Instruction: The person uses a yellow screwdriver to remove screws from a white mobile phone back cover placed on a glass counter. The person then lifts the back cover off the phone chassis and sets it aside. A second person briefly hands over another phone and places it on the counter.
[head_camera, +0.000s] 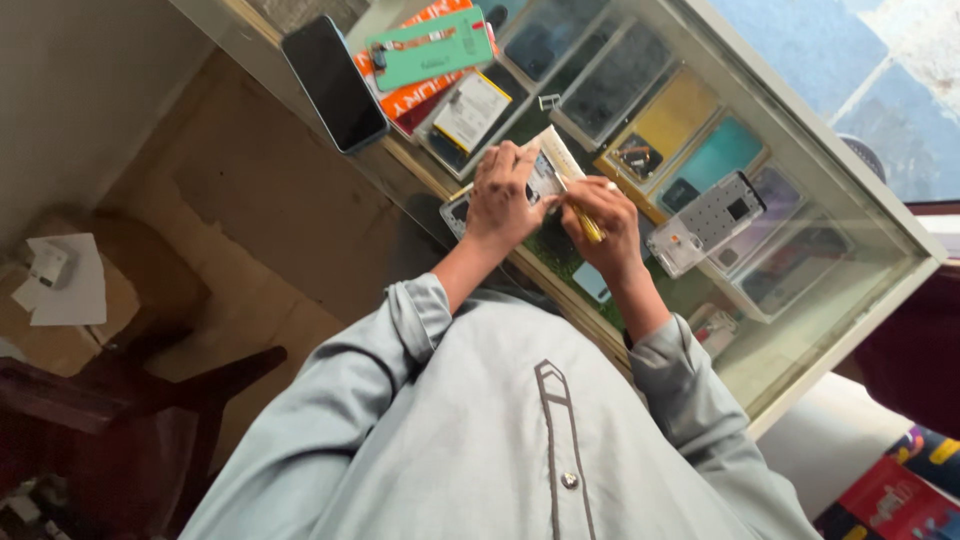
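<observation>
We pressed our left hand flat on the opened phone on the glass counter. Our right hand, just beside it, gripped a yellow screwdriver (tip toward the phone).

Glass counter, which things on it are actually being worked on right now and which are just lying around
In use: opened phone under the left hand; yellow-handled tool in the right hand.

Lying about: black phone, green phone back cover, battery, white phone frame on the glass counter.
</observation>
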